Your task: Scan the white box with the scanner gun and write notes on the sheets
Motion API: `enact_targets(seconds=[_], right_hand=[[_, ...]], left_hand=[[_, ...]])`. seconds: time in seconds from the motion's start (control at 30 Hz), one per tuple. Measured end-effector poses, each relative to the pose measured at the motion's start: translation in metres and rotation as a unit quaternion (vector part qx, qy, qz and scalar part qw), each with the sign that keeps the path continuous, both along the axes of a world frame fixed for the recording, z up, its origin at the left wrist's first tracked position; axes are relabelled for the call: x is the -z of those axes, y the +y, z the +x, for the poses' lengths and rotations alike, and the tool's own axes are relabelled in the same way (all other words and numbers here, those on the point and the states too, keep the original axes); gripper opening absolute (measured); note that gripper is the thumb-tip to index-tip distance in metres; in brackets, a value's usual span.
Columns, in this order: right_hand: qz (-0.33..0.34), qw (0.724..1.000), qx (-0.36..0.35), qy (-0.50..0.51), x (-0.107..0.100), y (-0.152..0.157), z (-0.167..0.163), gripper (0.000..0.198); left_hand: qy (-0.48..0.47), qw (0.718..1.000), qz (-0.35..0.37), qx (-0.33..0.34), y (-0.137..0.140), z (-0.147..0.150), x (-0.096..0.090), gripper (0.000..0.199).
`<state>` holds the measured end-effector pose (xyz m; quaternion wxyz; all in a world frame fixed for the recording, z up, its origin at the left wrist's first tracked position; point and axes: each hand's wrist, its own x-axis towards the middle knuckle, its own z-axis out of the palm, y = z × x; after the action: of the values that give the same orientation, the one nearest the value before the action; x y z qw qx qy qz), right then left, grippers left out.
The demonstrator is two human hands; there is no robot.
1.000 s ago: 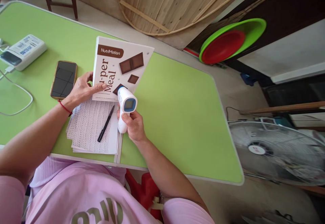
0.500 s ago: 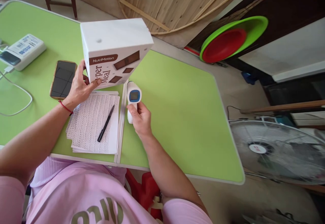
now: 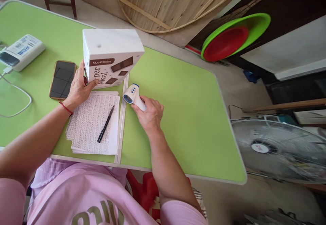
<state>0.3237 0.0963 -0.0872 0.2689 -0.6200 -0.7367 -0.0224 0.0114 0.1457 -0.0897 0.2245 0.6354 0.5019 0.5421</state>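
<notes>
My left hand (image 3: 80, 87) grips the lower left corner of a white NutriMotion box (image 3: 112, 58), thumb on its printed front and fingers round the side. In my right hand (image 3: 152, 114) is a white infrared thermometer (image 3: 132, 96), held by its handle, with its small screen facing left and toward me. Between my arms lies a stack of handwritten paper sheets (image 3: 89, 124), with a black pen (image 3: 106, 123) resting on top. A smartphone (image 3: 62, 80) lies face up just left of my left hand.
On the far left of the green table (image 3: 183, 116) sits a white power bank (image 3: 22, 52) with a white cable (image 3: 28, 96). Past the right edge stands a fan (image 3: 262, 146). Green and red basins (image 3: 229, 41) lean behind, beside a round wooden board (image 3: 165, 4).
My right hand has turned the thermometer on its side and shifted slightly right. The box has come down and tilts less, still in my left hand.
</notes>
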Motion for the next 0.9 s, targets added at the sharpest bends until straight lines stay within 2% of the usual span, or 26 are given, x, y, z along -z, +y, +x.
enact_targets(seconds=[0.17,0.23,0.37,0.47,0.53,0.63,0.73,0.83,0.9], right_hand=[[0.027,0.999,0.002,-0.017,-0.004,-0.003,-0.006,0.037],[0.050,0.998,-0.021,-0.012,-0.008,-0.009,-0.016,0.032],[0.049,0.986,-0.160,-0.008,-0.012,-0.028,-0.046,0.030],[0.028,0.966,-0.254,-0.025,-0.011,-0.040,-0.062,0.036],[0.023,0.957,-0.286,-0.037,-0.011,-0.043,-0.065,0.033],[0.034,0.953,-0.295,-0.064,-0.014,-0.043,-0.061,0.024],[0.047,0.949,-0.304,-0.068,-0.015,-0.037,-0.053,0.021],[0.096,0.953,-0.286,0.000,-0.014,-0.029,-0.044,0.015],[0.132,0.953,-0.258,0.091,-0.014,-0.025,-0.039,0.010]], left_hand=[[0.026,1.000,0.002,-0.012,-0.007,0.002,-0.008,0.084],[0.016,1.000,0.018,-0.019,-0.011,0.006,-0.013,0.083],[-0.018,0.995,0.071,-0.064,-0.024,0.018,-0.029,0.068],[0.009,0.987,0.121,-0.105,-0.035,0.026,-0.042,0.054],[0.034,0.985,0.132,-0.106,-0.040,0.030,-0.047,0.047],[0.064,0.987,0.129,-0.064,-0.042,0.033,-0.047,0.038],[0.074,0.980,0.178,-0.039,-0.039,0.035,-0.043,0.030],[0.051,0.972,0.225,-0.055,-0.040,0.038,-0.046,0.026],[0.053,0.968,0.239,-0.061,-0.043,0.039,-0.051,0.021]])
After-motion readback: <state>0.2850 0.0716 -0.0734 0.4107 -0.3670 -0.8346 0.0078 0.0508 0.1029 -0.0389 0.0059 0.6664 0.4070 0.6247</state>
